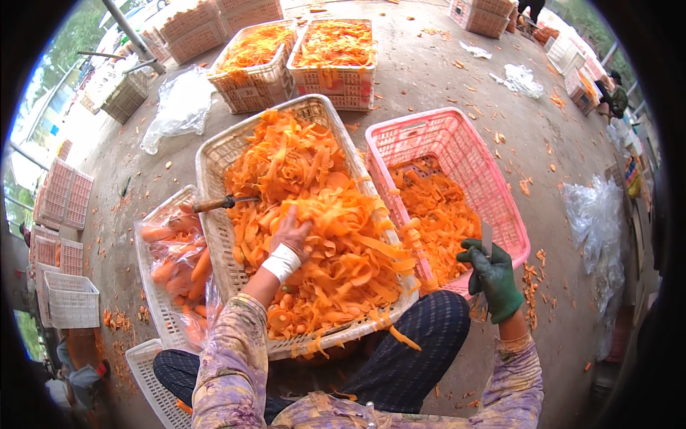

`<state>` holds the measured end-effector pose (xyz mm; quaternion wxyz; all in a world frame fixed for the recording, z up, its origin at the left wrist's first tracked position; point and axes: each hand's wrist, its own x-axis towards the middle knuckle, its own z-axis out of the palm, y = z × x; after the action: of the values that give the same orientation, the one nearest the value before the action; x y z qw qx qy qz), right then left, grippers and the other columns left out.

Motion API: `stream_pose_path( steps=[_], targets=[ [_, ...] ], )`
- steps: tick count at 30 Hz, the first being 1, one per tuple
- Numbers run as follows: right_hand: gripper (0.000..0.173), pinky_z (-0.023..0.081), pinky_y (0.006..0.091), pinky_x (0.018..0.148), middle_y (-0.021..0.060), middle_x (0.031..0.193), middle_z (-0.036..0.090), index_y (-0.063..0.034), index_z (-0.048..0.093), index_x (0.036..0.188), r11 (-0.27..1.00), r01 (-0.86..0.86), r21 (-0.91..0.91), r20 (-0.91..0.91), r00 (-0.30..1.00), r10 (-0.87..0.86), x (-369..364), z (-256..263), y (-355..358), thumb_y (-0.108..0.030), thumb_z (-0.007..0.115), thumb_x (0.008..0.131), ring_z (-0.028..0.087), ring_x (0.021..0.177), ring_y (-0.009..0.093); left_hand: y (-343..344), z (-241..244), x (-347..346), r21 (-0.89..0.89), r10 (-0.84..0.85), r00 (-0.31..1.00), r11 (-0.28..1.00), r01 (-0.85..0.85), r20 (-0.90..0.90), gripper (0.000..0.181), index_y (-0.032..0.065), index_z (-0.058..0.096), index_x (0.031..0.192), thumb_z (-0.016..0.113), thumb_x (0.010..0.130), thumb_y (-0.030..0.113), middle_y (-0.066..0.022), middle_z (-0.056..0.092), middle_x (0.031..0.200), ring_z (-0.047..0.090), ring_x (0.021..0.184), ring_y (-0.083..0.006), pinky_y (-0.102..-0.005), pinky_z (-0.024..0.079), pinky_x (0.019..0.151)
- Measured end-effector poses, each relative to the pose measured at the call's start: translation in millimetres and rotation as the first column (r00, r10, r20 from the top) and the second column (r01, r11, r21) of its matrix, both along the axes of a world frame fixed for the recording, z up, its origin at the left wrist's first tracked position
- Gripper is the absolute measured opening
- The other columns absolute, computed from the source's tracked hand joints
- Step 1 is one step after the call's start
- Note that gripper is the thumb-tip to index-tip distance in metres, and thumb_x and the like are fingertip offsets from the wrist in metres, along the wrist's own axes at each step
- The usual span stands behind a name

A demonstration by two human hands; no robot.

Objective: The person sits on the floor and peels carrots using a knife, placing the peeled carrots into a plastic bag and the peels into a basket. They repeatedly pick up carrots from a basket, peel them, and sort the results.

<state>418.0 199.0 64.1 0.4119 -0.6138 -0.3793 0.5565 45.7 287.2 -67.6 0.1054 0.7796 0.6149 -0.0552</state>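
Note:
My left hand (291, 233), bare with a white wrap at the wrist, reaches into a heap of carrot peelings (343, 214). Its fingers press against the strips; whether they grip any is hidden. The heap, mixed with carrot pieces, fills a dirty white plastic crate (214, 236) in front of my knees. A wooden-handled tool (217, 204) lies across that crate's left rim, its metal end over the peelings. In a green work glove, my right hand (493, 273) holds a flat metal blade (486, 238) pointing up, beside a pink crate (496, 187) partly filled with peelings.
Left of the white crate, another crate (155, 284) holds whole carrots (185, 263) in clear plastic. Two peel-filled crates (252, 88) (333, 88) stand ahead. Plastic sheets (182, 104) (595, 225) and peel scraps litter the concrete floor. Another person (616, 96) sits at far right.

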Motion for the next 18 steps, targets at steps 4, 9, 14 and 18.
stream_pose_path(
  steps=[4, 9, 14, 18],
  targets=[
    [0.030, 0.039, 0.0217, 0.036, 0.0037, 0.072, 0.057, -0.0006, 0.053, 0.110, 0.993, -0.120, -0.002, -0.060, 0.991, 0.120, -60.5, 5.2, 31.9, -0.018, 0.054, 0.086, 0.047, 0.040, 0.008, 26.6, 4.9, -22.6, 0.114, 0.015, 0.997, 0.993, -0.023, 0.070, 0.087, 0.0180, 0.027, 0.134, 0.073, 0.062, 0.033, -0.0184, 0.013, 0.141, 0.029, 0.124, -0.0370, -0.0396, 0.037, 0.096],
    [0.054, 0.045, 0.0295, 0.045, 0.0047, 0.069, 0.052, -0.0011, 0.034, 0.129, 0.954, -0.270, -0.132, -0.109, 0.960, 0.256, -112.9, -58.7, 65.7, -0.023, 0.055, 0.085, 0.051, 0.046, 0.013, 75.2, 11.5, -18.8, 0.171, 0.061, 0.995, 0.984, -0.046, -0.079, 0.103, 0.0252, 0.012, 0.139, 0.074, 0.058, 0.042, -0.0147, 0.009, 0.143, 0.016, 0.130, -0.0347, -0.0426, 0.024, 0.102],
    [0.062, 0.048, 0.0346, 0.054, 0.0159, 0.076, 0.062, -0.0047, 0.023, 0.136, 0.888, -0.385, -0.249, 0.130, 0.896, 0.425, -144.1, -106.6, 70.5, -0.024, 0.051, 0.085, 0.060, 0.055, 0.022, 117.8, 27.1, -8.0, 0.126, 0.125, 0.981, 0.986, -0.106, -0.150, 0.105, 0.0292, 0.016, 0.138, 0.073, 0.054, 0.056, -0.0127, 0.009, 0.144, 0.013, 0.131, -0.0350, -0.0497, 0.020, 0.102],
    [0.061, 0.050, 0.0375, 0.060, 0.0196, 0.092, 0.061, -0.0063, 0.021, 0.137, 0.851, -0.352, -0.388, 0.170, 0.881, 0.442, -151.6, -118.5, 77.0, -0.025, 0.048, 0.085, 0.062, 0.059, 0.026, 133.9, 29.6, -1.8, -0.036, 0.176, 0.979, 0.983, -0.181, -0.104, 0.088, 0.0249, 0.034, 0.132, 0.069, 0.058, 0.058, -0.0143, 0.021, 0.140, 0.032, 0.120, -0.0336, -0.0469, 0.029, 0.097]
  ],
)
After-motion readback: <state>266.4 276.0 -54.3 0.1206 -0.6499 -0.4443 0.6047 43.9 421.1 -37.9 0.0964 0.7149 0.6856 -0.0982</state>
